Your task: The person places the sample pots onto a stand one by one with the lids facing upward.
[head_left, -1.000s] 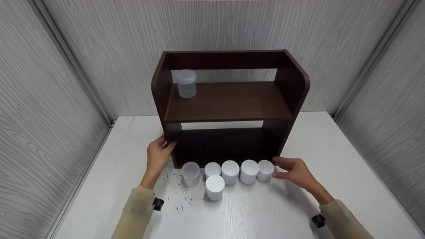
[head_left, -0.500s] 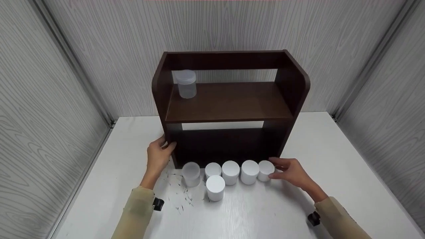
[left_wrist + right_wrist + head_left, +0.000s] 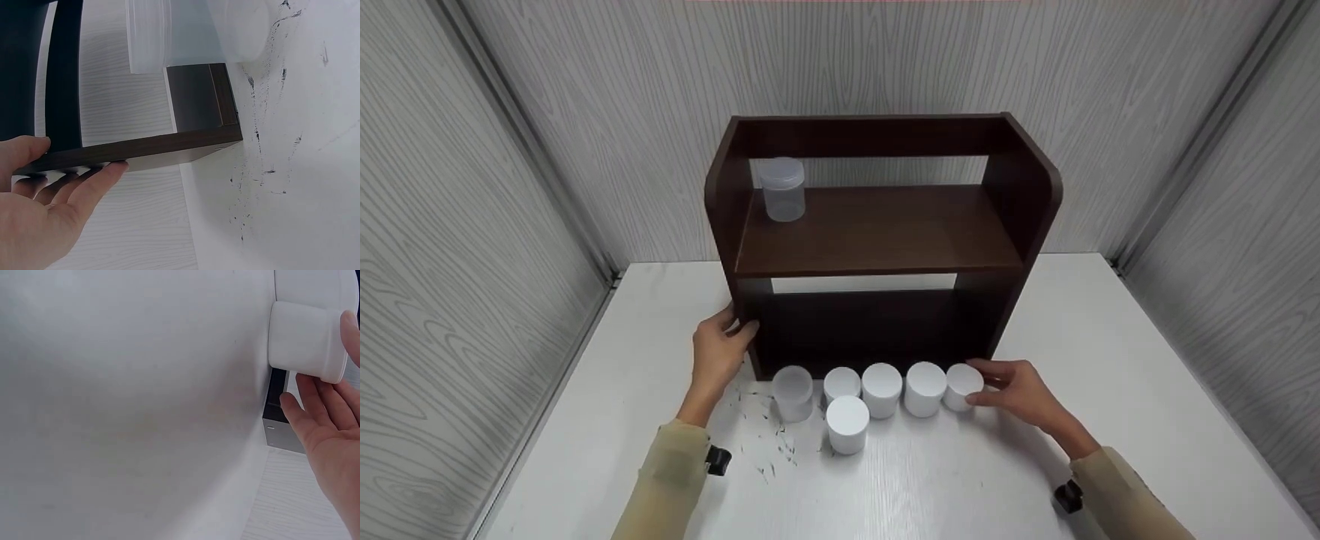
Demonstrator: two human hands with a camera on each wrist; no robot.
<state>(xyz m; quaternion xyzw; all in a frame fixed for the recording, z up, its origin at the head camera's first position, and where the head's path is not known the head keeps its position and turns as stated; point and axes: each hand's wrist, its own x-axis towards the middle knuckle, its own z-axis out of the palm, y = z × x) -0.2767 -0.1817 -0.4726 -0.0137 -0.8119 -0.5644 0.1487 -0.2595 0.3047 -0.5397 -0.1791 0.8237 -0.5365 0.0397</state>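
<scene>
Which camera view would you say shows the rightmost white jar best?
The head view: the rightmost white jar sits whole, ending the row, right hand touching it. The right wrist view shows it sideways at the frame edge; the left wrist view misses it.

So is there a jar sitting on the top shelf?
Yes, one clear jar stands on the left end of the dark shelf unit's upper board in the head view.

Lower shelf interior [image 3: 877, 330] too dark to read; right hand [image 3: 332, 439] cut off at frame edge.
</scene>
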